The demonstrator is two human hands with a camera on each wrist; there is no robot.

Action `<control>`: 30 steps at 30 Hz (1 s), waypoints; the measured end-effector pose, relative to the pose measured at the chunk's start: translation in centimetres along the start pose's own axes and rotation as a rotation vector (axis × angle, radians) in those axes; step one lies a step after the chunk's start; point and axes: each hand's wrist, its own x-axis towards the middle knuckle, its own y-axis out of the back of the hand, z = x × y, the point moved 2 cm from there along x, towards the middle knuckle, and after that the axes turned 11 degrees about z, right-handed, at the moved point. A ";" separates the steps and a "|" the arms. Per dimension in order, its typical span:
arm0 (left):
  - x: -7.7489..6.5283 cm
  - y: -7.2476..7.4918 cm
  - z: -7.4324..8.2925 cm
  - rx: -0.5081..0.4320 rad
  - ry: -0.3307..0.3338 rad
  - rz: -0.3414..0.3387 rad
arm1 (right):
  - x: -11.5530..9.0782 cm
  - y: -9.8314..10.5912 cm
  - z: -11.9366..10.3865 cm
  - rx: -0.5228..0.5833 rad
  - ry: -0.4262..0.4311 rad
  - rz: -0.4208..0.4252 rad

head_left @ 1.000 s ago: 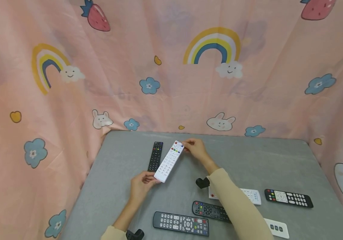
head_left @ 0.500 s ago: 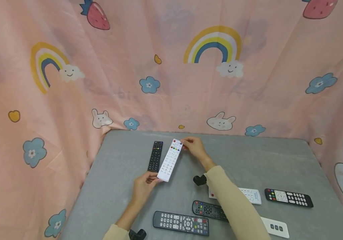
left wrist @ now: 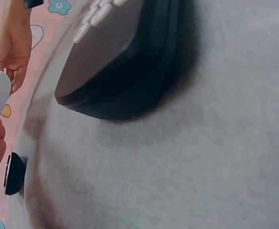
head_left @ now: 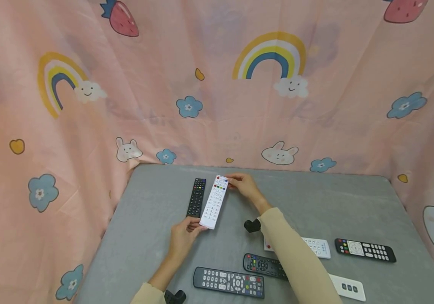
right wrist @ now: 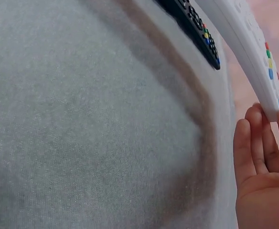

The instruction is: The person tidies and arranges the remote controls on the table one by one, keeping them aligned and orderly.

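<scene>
A white remote control (head_left: pixel 215 202) with coloured buttons near its far end is held between both hands, raised over the grey table. My left hand (head_left: pixel 182 238) pinches its near end between thumb and fingers. At the far end, the thumb and fingertips of my right hand (head_left: pixel 245 187) pinch its corner. In the right wrist view the white remote (right wrist: pixel 247 52) hangs above the tabletop, with the right hand (right wrist: pixel 263 176) at its tip. Just left of it lies a slim black remote (head_left: pixel 196 197), its near end close behind the left fingers.
A large dark grey remote (head_left: pixel 228 283) lies at the front. Right of it are a black remote (head_left: pixel 264 266) and a white remote (head_left: pixel 317 248), both partly behind the right sleeve. A black remote with white buttons (head_left: pixel 365 251) and a white remote with dark buttons (head_left: pixel 348 288) lie further right.
Both hands have turned the white remote more upright in the head view, closer to parallel with the slim black one. Its far end has shifted left and its near end slightly right.
</scene>
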 end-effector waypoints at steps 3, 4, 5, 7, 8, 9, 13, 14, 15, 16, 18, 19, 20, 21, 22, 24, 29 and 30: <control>-0.1 0.0 -0.1 0.020 -0.023 0.008 | 0.3 -0.3 0.1 -0.001 -0.008 -0.026; -0.1 0.0 -0.2 0.030 -0.031 0.009 | 0.3 -0.5 0.1 0.001 -0.012 -0.031; -0.1 -0.1 -0.2 0.038 -0.037 0.008 | 0.4 -0.6 0.1 0.005 -0.018 -0.033; -0.1 -0.1 -0.2 0.060 -0.039 0.004 | 0.5 -0.8 0.1 0.011 -0.026 -0.029; -0.1 -0.1 -0.2 0.071 -0.038 0.001 | 0.5 -0.9 0.0 0.010 -0.027 -0.027; -0.1 -0.2 -0.2 0.084 -0.035 -0.003 | 0.6 -1.0 0.0 0.008 -0.025 -0.026; -0.1 -0.3 -0.2 0.137 -0.022 -0.018 | 0.7 -1.4 -0.1 -0.012 -0.019 -0.016; -0.1 -0.3 -0.2 0.152 -0.029 -0.021 | 0.7 -1.5 -0.2 -0.014 -0.021 -0.013; -0.1 -0.4 -0.2 0.167 -0.031 -0.026 | 0.8 -1.6 -0.2 -0.015 -0.024 -0.011; -0.1 -0.4 -0.2 0.184 -0.034 -0.030 | 0.8 -1.7 -0.1 -0.011 -0.034 -0.008; -0.1 -0.5 -0.2 0.214 -0.040 -0.041 | 0.9 -1.9 -0.1 -0.002 -0.045 -0.005; -0.2 -0.6 -0.2 0.231 -0.044 -0.048 | 1.0 -2.0 -0.1 -0.001 -0.047 -0.006; -0.2 -0.6 -0.2 0.244 -0.044 -0.055 | 1.0 -2.1 -0.1 -0.002 -0.046 -0.009; -0.2 -0.7 -0.2 0.253 -0.037 -0.061 | 1.1 -2.2 -0.1 -0.004 -0.045 -0.010; -0.2 -0.7 -0.2 0.261 -0.035 -0.065 | 1.1 -2.2 -0.1 -0.005 -0.043 -0.012; -0.3 -0.8 -0.3 0.276 -0.029 -0.071 | 1.2 -2.4 0.0 -0.010 -0.039 -0.016; -0.1 -1.0 -0.3 0.315 -0.022 -0.063 | 1.5 -2.6 0.1 -0.013 -0.041 -0.025; -0.1 -1.0 -0.3 0.323 -0.022 -0.059 | 1.6 -2.6 0.2 -0.013 -0.041 -0.027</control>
